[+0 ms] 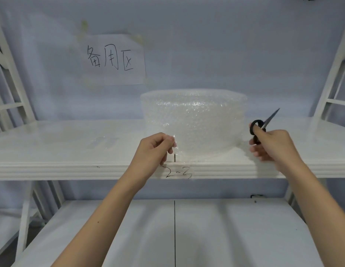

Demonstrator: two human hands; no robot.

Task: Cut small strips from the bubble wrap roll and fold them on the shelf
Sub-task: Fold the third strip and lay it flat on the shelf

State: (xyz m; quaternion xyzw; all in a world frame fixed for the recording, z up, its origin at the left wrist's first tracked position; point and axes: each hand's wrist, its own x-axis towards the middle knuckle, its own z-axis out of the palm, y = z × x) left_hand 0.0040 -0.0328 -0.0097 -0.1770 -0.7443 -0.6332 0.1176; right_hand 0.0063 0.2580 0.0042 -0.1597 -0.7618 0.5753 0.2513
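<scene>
- The left hand [155, 149] sits at the front lip of the shelf [71, 151], its fingers [170, 144] pinched shut on the loose end of the bubble wrap, which hangs just above the scrawled label "2-3" [178, 172].
- The right hand [272, 144], at about 3 o'clock from the left and at much the same depth, has its fingers through the black loops of the scissors [261, 126], clenched on them; the blades look closed and point up toward 1 o'clock, clear of the wrap.
- The bubble wrap roll [194, 122] stands upright on the shelf between and just behind both hands, its axis vertical.
- By my reading, the cut will run down the pulled-out flap, so the scissors must swing toward 9 o'clock.
- Farther back, a paper sign [110, 59] is on the wall.
</scene>
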